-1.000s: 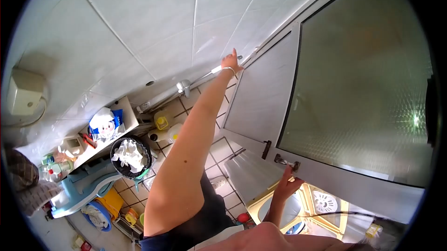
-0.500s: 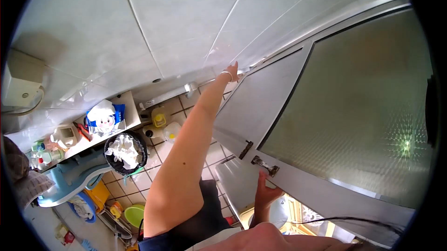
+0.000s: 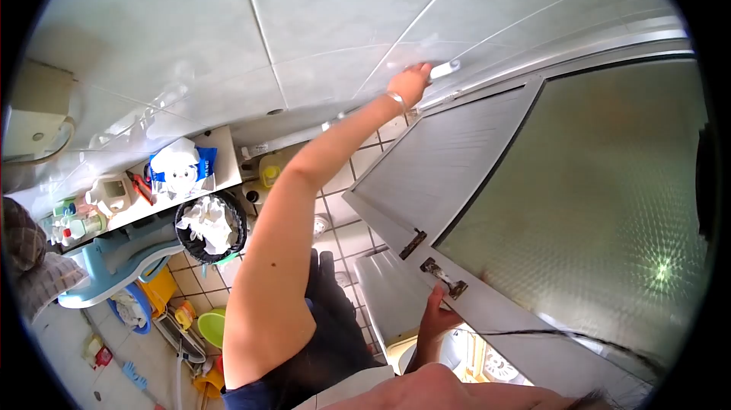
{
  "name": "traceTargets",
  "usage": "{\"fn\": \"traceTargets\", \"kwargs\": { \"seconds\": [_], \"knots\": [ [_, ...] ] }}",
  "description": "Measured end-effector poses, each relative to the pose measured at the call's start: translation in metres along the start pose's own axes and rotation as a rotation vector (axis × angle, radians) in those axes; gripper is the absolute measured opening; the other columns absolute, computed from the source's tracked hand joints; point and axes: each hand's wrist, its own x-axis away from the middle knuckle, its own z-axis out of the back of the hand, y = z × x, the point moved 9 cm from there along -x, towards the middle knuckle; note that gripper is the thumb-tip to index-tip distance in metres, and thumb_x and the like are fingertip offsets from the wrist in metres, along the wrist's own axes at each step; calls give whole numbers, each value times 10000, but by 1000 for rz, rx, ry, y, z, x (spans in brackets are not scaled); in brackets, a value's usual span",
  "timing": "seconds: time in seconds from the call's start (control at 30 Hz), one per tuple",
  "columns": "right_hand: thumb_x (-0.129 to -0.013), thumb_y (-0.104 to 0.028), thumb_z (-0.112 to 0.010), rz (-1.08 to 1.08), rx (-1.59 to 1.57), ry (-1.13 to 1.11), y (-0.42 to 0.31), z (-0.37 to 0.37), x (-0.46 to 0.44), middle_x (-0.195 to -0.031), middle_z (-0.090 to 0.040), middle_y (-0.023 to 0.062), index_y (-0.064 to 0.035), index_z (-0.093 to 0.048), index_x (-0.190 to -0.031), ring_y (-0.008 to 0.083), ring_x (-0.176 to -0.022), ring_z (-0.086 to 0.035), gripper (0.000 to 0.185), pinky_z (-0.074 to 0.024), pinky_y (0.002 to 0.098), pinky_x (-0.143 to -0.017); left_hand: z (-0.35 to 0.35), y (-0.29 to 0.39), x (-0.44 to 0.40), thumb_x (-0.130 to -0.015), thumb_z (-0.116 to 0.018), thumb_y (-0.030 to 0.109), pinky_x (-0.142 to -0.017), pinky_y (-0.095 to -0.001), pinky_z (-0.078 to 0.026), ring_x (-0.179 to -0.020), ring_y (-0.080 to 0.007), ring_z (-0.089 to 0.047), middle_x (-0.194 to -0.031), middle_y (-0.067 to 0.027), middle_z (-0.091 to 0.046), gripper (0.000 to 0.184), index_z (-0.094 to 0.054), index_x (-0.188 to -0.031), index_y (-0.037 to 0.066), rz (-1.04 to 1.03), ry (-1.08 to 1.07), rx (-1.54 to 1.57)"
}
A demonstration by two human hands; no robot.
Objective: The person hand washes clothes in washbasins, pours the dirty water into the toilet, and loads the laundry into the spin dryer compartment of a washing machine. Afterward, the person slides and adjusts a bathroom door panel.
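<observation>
My left hand, with a bracelet at the wrist, reaches out along the tiled wall, its fingers closed around a short white stick-like object. What kind of object it is I cannot make out. Below and to the right, my right hand grips the lower edge of a grey-framed door, thumb on the frame and the other fingers partly hidden. The door has a frosted glass panel. Close to my right thumb is a worn metal latch, and a second metal piece sits beside it.
A black-lined bin full of crumpled paper stands beside a ledge with a blue-and-white packet and red-handled pliers. A light-blue plastic tub, a green basin and bottles stand over the tiled floor.
My left hand has risen from behind the door's edge, up along the wall, and the white object now shows in it. My right hand stays at the door edge. The view has shifted slightly.
</observation>
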Motion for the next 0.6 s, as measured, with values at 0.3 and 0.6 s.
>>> {"fn": "traceTargets", "kwargs": {
  "seconds": [0.3, 0.6],
  "knots": [
    [-789, -88, -755, 20, -13, 81, 29, 36, 5, -1100, -621, 183, 101, -502, -1246, 244, -947, -626, 556, -515, 341, -832, 54, -5, 28, -843, -672, 172, -766, -453, -499, -913, -368, -622, -987, -159, -645, 267, -527, -1052, 91, -236, -143, 170],
    [-780, -120, -762, 2, -13, 74, 58, 75, 3, -1345, -510, 220, 68, -465, -1322, 289, -1145, -547, 646, -436, 368, -958, 80, 18, 61, -888, -613, 158, -751, -438, -505, -886, -349, -637, -937, -127, -672, 193, -510, -1042, 102, 24, -172, -136]
  ]
}}
